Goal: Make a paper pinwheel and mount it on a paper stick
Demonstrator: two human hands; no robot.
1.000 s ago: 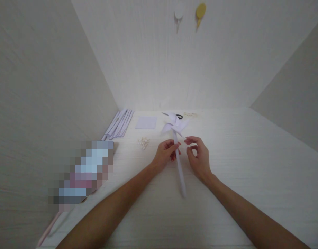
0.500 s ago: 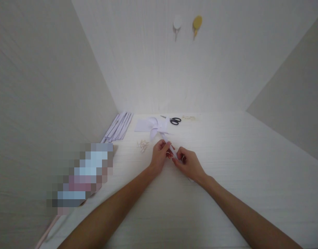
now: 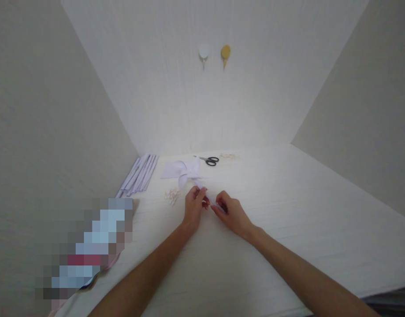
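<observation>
table (image 3: 288, 211): white, carries everything
pinwheel (image 3: 182, 171): lies flat, stick running from the blades back toward both hands
left hand (image 3: 194, 207): closed on the stick, nearer the blades
right hand (image 3: 232, 213): pinching the stick's lower end

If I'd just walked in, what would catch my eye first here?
Most likely the two bare hands meeting mid-table: the left hand and right hand both grip the stick of a white paper pinwheel, whose blades point toward the far wall. Just beyond lie black-handled scissors, and a row of folded white paper strips sits at the table's left edge.
</observation>
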